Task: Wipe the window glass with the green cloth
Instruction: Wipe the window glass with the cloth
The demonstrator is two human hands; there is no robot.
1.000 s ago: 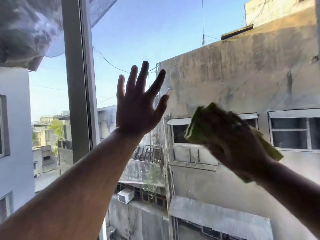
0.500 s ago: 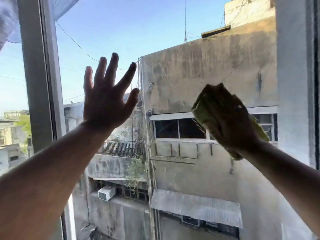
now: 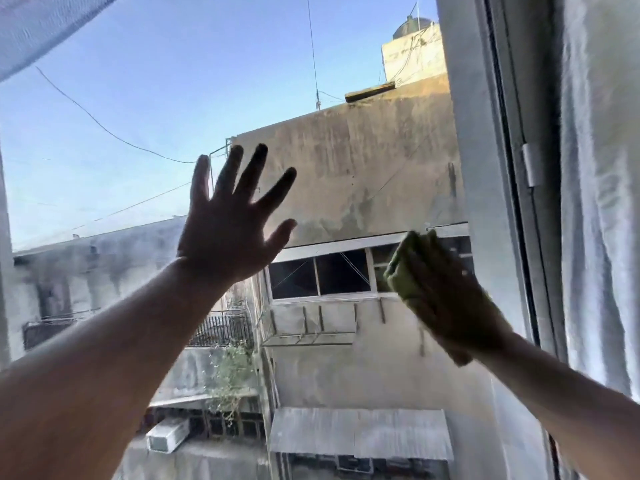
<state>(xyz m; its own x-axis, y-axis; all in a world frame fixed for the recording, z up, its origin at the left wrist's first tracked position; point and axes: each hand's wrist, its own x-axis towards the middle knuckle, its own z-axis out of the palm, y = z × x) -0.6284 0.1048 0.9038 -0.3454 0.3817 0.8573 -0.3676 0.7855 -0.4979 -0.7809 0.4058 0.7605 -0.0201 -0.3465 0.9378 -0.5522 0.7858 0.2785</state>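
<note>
**Inspector A:** The right hand is gripping the green cloth, fingers clamped over it, and is pressing it to the window glass near the right frame, at mid-height.

**Inspector B:** And the left hand?

**A:** It is holding nothing. The fingers are spreading wide, the palm seemingly bracing flat on the pane, left of the cloth and well apart from it.

**B:** Progress?

**A:** In my judgement, wiping is under way but far from finished. A haze is showing on the lower left of the pane. I am not seeing clear proof that the upper glass is done; it and the lower glass are likely remaining.
</note>
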